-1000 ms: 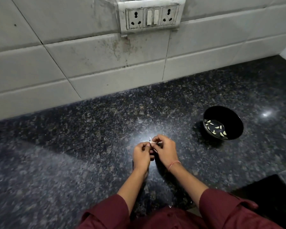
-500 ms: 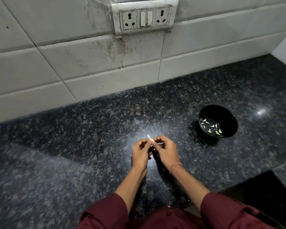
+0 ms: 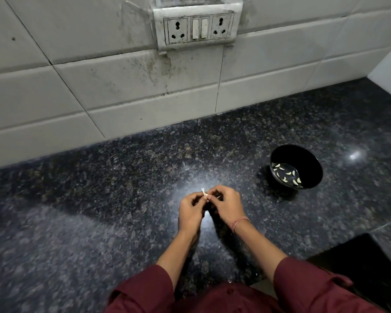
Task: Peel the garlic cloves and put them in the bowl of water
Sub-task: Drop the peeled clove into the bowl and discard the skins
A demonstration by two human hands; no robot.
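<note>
Both hands meet just above the dark granite counter (image 3: 99, 222) in the middle of the view. Between their fingertips is a small pale garlic clove (image 3: 205, 194) with a bit of white skin sticking up. My left hand (image 3: 190, 211) pinches it from the left and my right hand (image 3: 227, 205) pinches it from the right; most of the clove is hidden by the fingers. To the right stands a black bowl (image 3: 312, 161) of water with several peeled cloves (image 3: 287, 175) lying in it.
A white tiled wall (image 3: 122, 86) with a socket panel (image 3: 198, 28) rises behind the counter. A dark rectangular recess or edge (image 3: 359, 267) lies at the lower right. My maroon sleeves fill the bottom of the view.
The hands stay together on the clove, fingers shifting slightly. The view has drifted a little, so bowl and socket sit lower and further left than a second ago.
</note>
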